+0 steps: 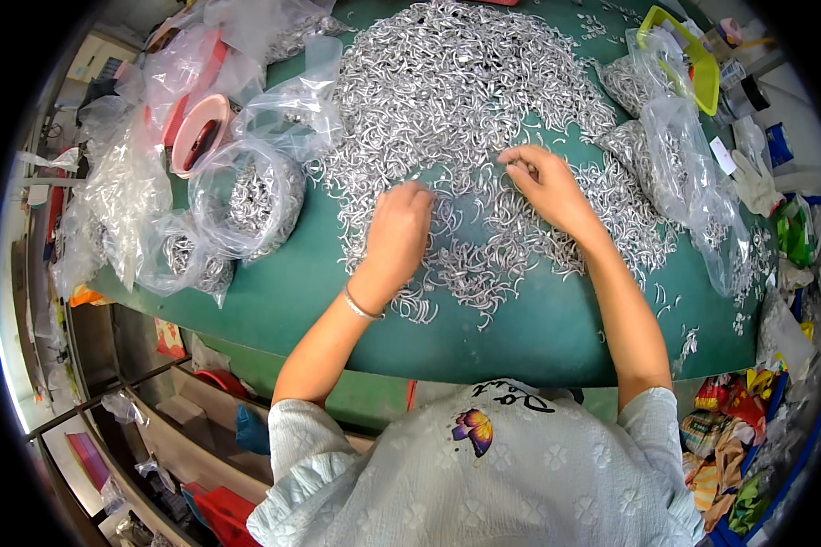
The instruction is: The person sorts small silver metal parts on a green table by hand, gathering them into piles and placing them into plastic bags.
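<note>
Head view: both hands down on the green table (538, 342), at the near side of a big pile of small curved metal pieces (447, 91). Pile spreads across the middle and far side; a smaller heap (479, 273) lies nearer the body, between the forearms.

Left hand (400, 223): fingers curled inward, tips mostly hidden — can't tell if they pinch a piece. Right hand (549, 187): thumb and index bent toward each other over the pile edge, not a full fist; can't confirm a piece between them.

Handling, my read: pieces look hooked enough to tangle, so pull a thin layer off the pile edge and spread it before picking. Use fingertips, not a whole-hand grab. The thinly covered patch between the hands looks like the best spot to inspect singles — keep the near heap from merging back. Watch sleeve and wrist drag; loose strays by the right forearm could reach the table edge. Open clear bag (294, 196) at left already holds pieces; avoid knocking it.
</note>
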Demonstrator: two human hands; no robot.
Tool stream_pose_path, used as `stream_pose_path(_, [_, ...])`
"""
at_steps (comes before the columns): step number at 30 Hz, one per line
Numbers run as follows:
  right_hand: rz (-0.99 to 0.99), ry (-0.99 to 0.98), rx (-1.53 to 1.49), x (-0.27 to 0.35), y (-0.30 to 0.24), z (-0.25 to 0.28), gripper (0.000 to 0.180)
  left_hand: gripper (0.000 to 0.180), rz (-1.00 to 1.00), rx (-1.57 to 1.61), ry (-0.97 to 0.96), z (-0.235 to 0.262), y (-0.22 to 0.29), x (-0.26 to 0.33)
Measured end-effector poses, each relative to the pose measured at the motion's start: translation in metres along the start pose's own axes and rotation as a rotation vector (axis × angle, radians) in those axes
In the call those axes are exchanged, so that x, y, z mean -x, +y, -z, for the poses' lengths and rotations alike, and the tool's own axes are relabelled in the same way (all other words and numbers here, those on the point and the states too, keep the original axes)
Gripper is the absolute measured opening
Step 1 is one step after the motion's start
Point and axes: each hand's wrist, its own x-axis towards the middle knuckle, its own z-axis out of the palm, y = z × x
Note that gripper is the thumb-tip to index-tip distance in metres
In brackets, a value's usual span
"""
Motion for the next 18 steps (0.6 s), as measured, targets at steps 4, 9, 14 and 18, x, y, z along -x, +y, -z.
stream_pose_path(4, [0.030, 0.014, -0.115, 0.027, 0.005, 0.001, 0.019, 0.014, 0.167, 0.186, 0.195, 0.007, 0.000, -0.001])
stream_pose_path(9, [0.334, 0.048, 0.510, 0.040, 0.012, -0.020, 0.038, 0.016, 0.578, 0.726, 0.098, 0.016, 0.006, 0.011])
stream_pose_path(14, [0.241, -0.027, 0.536, 0.069, 0.003, 0.000, 0.026, 0.021, 0.782, 1.163, -0.058, 0.038, 0.020, 0.017])
stream_pose_path(18, [0.158, -0.134, 0.205, 0.064, -0.010, 0.007, 0.018, 0.026, 0.994, 1.747, -0.172, 0.038, 0.041, 0.013])
